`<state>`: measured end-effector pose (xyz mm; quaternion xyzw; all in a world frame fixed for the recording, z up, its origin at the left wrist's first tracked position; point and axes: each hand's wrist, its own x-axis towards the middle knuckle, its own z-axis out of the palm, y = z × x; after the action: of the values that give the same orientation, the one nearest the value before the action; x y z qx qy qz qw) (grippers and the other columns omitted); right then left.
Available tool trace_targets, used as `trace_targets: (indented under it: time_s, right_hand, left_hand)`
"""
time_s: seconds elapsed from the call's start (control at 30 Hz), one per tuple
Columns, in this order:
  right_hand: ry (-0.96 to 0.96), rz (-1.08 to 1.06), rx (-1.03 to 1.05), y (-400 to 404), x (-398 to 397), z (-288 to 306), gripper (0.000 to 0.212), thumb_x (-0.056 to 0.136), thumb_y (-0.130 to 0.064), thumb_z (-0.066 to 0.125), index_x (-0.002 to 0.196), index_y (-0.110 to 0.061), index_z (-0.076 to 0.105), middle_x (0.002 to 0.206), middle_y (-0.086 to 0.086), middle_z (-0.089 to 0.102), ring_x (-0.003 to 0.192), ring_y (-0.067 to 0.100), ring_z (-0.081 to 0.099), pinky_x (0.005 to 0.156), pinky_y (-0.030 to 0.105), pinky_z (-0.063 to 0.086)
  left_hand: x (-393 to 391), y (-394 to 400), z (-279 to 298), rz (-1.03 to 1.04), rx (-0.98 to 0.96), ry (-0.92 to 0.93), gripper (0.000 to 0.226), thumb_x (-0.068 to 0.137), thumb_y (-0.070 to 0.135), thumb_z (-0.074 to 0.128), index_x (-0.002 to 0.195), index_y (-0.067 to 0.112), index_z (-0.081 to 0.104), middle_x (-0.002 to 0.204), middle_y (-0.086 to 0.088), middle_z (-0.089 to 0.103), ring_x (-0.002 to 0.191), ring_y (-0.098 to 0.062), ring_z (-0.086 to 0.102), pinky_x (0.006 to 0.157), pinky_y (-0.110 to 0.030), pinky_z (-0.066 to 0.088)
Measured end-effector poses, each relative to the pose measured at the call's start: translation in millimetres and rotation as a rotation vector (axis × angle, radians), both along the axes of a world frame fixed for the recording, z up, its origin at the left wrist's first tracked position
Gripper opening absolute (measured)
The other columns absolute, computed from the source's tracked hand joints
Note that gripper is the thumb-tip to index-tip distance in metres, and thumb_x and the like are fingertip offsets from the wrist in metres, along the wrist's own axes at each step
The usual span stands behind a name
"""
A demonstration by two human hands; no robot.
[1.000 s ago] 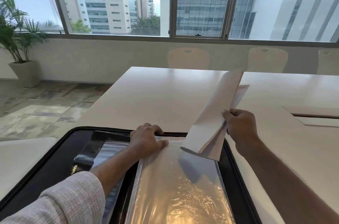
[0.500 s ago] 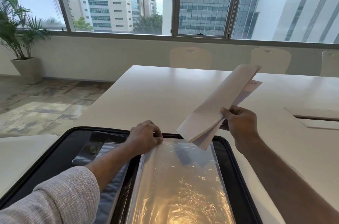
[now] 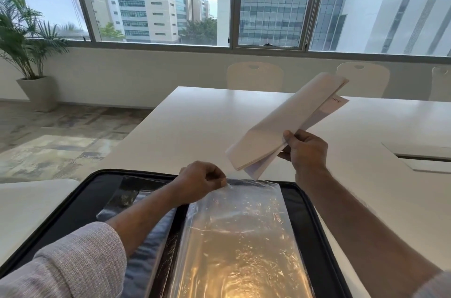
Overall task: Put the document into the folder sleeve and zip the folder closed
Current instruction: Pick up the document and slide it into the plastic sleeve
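Note:
A black zip folder (image 3: 314,212) lies open on the white table in front of me. Clear plastic sleeves fill it; the right-hand sleeve (image 3: 239,236) is shiny and crinkled. My left hand (image 3: 200,180) pinches that sleeve's top edge at its left corner. My right hand (image 3: 305,149) holds the document (image 3: 280,122), a curled stack of white sheets, up in the air above and to the right of the sleeve's top edge. The stack's lower corner hangs just over the sleeve's opening; I cannot tell if they touch.
The white table (image 3: 195,127) stretches ahead, with a recessed cable hatch (image 3: 419,154) at the right. Pale chairs (image 3: 255,75) stand behind its far edge under the windows. A potted palm (image 3: 26,36) stands on the floor at the far left.
My right hand has lifted the document up and to the right, away from the sleeve. My left hand has gone from lying flat on the sleeve to pinching its top edge.

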<state>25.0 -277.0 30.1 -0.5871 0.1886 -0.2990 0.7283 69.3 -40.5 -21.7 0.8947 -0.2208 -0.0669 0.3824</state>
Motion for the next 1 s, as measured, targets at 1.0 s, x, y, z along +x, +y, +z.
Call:
trace_targets:
  time_s: [1.0]
  right_hand:
    - [0.067,0.1,-0.072,-19.6,2.6,-32.5,0.011,0.088,-0.002,0.066,0.088,-0.009,0.074,0.088,0.006,0.075,0.081,0.027,0.073,0.071,0.037,0.062]
  left_hand:
    - [-14.6,-25.7,-0.8,0.057,-0.029,-0.071,0.009,0.085,0.025,0.075,0.082,0.032,0.071,0.096,0.013,0.064,0.086,-0.01,0.064,0.092,-0.045,0.052]
